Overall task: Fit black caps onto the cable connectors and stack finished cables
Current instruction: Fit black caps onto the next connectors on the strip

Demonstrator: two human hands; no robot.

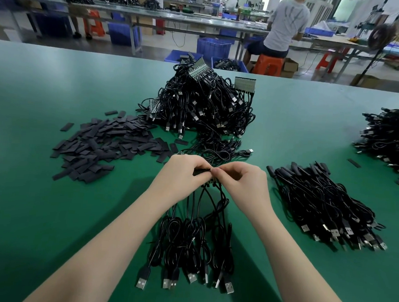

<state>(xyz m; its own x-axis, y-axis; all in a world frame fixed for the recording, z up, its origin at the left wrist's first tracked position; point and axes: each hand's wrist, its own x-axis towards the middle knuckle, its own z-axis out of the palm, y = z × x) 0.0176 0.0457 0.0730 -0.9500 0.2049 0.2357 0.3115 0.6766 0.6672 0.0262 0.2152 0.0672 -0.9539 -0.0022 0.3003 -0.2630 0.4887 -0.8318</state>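
Bkgd blue bin point(229, 64): blk cables.

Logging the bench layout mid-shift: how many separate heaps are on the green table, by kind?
Loose black cap heaps: 1
Uncapped cable heaps: 1
Stacks of cables at the right: 2
Cable bunch in the hands: 1
Total: 5

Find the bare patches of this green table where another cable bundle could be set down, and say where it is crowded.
Bare: left of the caps, and between the stack and the far pile. Crowded: around both hands, over the hanging cables.
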